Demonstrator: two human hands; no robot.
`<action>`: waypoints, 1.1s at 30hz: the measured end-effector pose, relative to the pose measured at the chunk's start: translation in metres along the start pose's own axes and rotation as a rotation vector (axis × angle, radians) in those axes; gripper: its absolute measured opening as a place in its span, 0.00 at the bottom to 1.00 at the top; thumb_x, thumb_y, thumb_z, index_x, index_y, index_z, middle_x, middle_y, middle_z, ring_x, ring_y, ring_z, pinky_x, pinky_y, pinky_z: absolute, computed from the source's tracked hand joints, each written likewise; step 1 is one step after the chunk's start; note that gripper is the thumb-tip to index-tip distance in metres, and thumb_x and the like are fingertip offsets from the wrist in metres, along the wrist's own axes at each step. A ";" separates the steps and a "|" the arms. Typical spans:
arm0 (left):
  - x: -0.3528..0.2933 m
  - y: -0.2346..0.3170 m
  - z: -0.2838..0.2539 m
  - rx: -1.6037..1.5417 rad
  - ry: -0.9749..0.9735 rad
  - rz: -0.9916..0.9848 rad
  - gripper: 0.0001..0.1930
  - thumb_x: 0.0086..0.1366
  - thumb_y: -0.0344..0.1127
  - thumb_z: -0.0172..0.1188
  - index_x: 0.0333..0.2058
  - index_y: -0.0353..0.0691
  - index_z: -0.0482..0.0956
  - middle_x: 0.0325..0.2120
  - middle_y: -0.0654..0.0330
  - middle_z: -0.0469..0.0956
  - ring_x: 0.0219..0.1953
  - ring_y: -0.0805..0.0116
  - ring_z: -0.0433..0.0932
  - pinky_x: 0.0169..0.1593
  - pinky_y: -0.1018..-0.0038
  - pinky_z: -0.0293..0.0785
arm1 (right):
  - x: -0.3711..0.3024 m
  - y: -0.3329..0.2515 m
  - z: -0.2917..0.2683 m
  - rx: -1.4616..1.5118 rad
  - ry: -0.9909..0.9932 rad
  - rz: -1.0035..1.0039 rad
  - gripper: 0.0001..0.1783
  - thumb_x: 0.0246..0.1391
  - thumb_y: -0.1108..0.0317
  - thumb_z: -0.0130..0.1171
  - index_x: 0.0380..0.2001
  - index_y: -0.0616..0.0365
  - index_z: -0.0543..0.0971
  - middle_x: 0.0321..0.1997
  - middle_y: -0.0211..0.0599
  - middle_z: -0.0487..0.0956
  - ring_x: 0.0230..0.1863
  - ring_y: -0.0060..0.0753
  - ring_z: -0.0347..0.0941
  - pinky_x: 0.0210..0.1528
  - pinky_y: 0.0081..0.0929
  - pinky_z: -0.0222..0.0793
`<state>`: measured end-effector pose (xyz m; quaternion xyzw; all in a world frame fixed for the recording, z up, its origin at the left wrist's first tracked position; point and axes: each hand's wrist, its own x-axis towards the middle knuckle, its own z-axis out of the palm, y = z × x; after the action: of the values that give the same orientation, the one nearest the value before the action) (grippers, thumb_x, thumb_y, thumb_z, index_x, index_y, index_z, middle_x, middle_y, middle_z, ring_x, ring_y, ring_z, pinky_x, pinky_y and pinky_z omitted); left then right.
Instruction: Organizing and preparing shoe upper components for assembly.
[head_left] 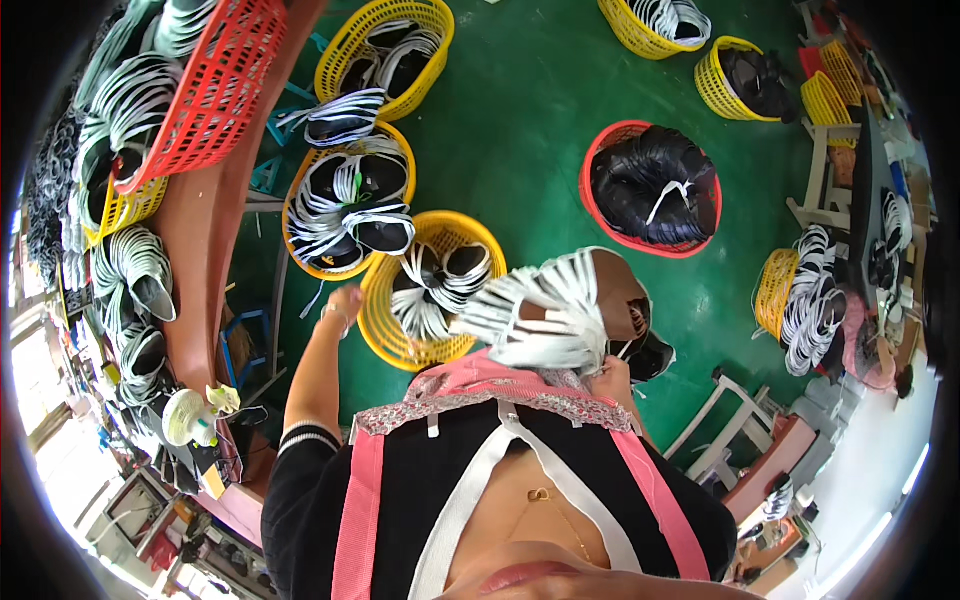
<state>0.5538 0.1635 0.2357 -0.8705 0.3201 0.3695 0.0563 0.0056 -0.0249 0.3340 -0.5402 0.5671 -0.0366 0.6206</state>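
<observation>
Bundle (545, 310) of white-banded pieces sits before the person's chest, its lower right edge grasped by the right hand (612, 382). The left hand (343, 303) is just beside a yellow basket (376, 328); whether it grips the rim, I cannot tell. Beyond, a red basket (660, 250) of black pieces (640, 180) stands on the green floor (500, 150).

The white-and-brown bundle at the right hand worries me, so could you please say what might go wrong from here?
The right hand holds the bundle at one edge, so its fanned pieces might slip loose. In view, its left end overlaps the nearest yellow basket and could snag on it.
</observation>
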 end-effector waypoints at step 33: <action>0.364 0.236 -0.120 -0.634 -0.049 0.113 0.11 0.56 0.35 0.60 0.38 0.40 0.82 0.25 0.57 0.81 0.27 0.71 0.79 0.34 0.75 0.75 | 0.265 -0.250 -0.180 0.423 0.301 -0.046 0.18 0.45 0.86 0.52 0.41 0.66 0.79 0.38 0.30 0.80 0.36 0.19 0.73 0.41 0.19 0.69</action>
<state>0.6754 -0.2510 0.1079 -0.8163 0.2353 0.4744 -0.2306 0.1078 -0.4158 0.3766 -0.3997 0.6204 -0.2483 0.6274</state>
